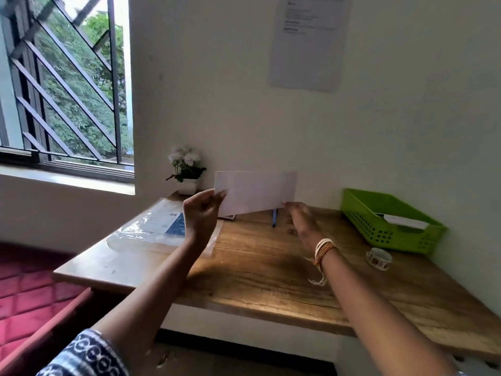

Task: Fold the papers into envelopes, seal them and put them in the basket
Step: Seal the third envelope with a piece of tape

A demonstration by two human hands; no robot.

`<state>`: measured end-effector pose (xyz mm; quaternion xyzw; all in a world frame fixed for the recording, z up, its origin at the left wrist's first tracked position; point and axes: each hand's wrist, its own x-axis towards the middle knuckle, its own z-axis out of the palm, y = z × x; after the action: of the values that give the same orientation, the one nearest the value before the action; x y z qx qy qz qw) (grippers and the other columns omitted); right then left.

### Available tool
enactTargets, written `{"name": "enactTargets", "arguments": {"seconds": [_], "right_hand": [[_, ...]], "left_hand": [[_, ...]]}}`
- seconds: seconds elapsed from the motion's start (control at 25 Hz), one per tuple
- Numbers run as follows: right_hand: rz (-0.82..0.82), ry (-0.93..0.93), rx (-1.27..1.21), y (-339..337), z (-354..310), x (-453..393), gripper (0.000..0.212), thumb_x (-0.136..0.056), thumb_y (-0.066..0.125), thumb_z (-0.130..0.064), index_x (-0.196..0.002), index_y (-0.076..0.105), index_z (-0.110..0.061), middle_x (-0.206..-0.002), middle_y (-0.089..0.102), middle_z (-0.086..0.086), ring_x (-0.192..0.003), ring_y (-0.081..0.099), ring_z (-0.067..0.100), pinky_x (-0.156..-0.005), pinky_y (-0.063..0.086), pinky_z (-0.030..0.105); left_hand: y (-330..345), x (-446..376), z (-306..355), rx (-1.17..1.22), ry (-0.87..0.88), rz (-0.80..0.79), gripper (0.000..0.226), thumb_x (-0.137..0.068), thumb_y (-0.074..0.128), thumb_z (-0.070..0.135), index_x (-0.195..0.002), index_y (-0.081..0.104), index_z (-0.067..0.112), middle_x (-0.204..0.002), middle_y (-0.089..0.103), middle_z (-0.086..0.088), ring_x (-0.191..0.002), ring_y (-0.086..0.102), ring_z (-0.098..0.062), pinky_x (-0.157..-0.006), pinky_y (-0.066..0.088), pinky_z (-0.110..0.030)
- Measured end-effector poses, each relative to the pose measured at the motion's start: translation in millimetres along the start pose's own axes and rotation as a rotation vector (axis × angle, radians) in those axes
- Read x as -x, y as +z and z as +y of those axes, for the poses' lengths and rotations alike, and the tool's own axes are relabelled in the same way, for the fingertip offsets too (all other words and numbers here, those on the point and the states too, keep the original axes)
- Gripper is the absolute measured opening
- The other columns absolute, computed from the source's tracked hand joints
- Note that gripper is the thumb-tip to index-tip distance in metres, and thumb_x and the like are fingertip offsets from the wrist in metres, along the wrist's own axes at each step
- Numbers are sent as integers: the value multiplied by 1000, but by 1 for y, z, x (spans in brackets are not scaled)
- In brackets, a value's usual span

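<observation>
Left hand (202, 213) is up over the wooden table (271, 272), fingers curled, thumb and fingertips pinching the lower left corner of a white folded rectangular paper (256, 192). The paper is off the table, held upright, long edge roughly level, in front of the white wall.

Right hand (301, 222) is at the paper's lower right corner, fingertips touching the edge. I can't tell from here whether it's actually pinching or just touching; the fingers look loosely curled and blurred. Wrist has a stack of pale and orange thread bangles (324, 249).

Hidden bits: a blue pen (274, 218) shows only partly below the paper, and a clear plastic packet with a blue label (160, 226) is partly behind the left arm. The printed sheet taped on the wall (309, 42) is unreadable.

Green perforated plastic basket (390, 221) sits at the far right of the table against the wall, white paper lying inside it; I can't count the pieces. A patterned tape roll (378, 258) lies just in front of the basket. A small white-flowered potted plant (187, 172) is at the back left corner.
</observation>
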<state>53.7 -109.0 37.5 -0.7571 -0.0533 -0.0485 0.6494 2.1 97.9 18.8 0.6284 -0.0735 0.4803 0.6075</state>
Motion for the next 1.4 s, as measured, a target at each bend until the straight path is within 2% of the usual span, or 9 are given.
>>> {"name": "enactTargets", "arguments": {"seconds": [0.16, 0.32, 0.4, 0.52, 0.68, 0.84, 1.12, 1.24, 1.4], "right_hand": [[120, -51, 9, -17, 10, -8, 60, -90, 62, -32, -139, 40, -6, -140, 47, 12, -128, 46, 28, -101, 38, 35], [166, 42, 78, -36, 22, -16, 36, -84, 64, -6, -119, 58, -2, -115, 59, 11, -113, 54, 27, -86, 43, 31], [222, 85, 331, -48, 26, -14, 15, -80, 59, 1, -94, 64, -1, -92, 60, 12, -97, 58, 27, -75, 42, 30], [164, 151, 697, -61, 20, 1, 29, -84, 56, -5, -110, 61, 9, -113, 63, 25, -108, 61, 35, -70, 44, 26], [126, 132, 1048, -74, 18, 11, 33, -89, 53, -14, -116, 60, 4, -124, 61, 21, -112, 60, 33, -70, 39, 26], [92, 67, 1132, -79, 23, 11, 31, -86, 58, -20, -110, 63, -1, -117, 64, 19, -106, 62, 33, -70, 38, 26], [563, -368, 1280, -126, -4, 3, 32, -74, 66, -29, -97, 70, -7, -106, 64, 20, -103, 58, 40, -83, 47, 41], [471, -194, 1365, -163, -13, -10, 53, -77, 65, -45, -116, 64, -9, -119, 59, 19, -110, 56, 39, -88, 47, 42], [268, -26, 1265, -194, -9, -21, 37, -86, 54, -30, -115, 67, -10, -121, 64, 19, -110, 59, 37, -87, 49, 39]], "left_hand": [[-2, 3, 1, 314, -463, -35, 3, -85, 67, 12, -83, 69, 12, -81, 67, -5, -73, 63, -15, -58, 58, -29], [-4, 3, -13, 189, -774, -152, 26, -87, 66, 10, -111, 64, 1, -95, 65, -12, -83, 65, -23, -60, 61, -35], [-1, 5, -21, -195, -709, -240, 36, -82, 71, 14, -115, 63, 3, -107, 67, -14, -91, 66, -27, -73, 60, -40], [4, 12, -25, -810, -384, -418, 43, -79, 69, 23, -120, 64, 12, -117, 66, -11, -108, 62, -26, -92, 51, -36], [7, 18, -19, -1051, -128, -662, 22, -85, 55, 23, -94, 74, 18, -111, 66, -9, -102, 60, -27, -84, 51, -36], [19, 27, 1, -1259, 81, -769, 24, -92, 51, 27, -107, 68, 19, -118, 62, -6, -114, 55, -24, -98, 40, -39], [112, 37, 22, -974, 33, -1223, 46, -92, 50, 48, -132, 51, 27, -142, 49, 2, -133, 42, -22, -109, 29, -52], [127, 46, 11, -903, 4, -1263, 44, -93, 50, 45, -133, 49, 27, -144, 46, 0, -134, 40, -21, -111, 27, -54], [127, 51, -1, -854, -15, -1270, 46, -95, 45, 44, -137, 44, 27, -146, 42, -2, -134, 39, -21, -112, 28, -52]]}}
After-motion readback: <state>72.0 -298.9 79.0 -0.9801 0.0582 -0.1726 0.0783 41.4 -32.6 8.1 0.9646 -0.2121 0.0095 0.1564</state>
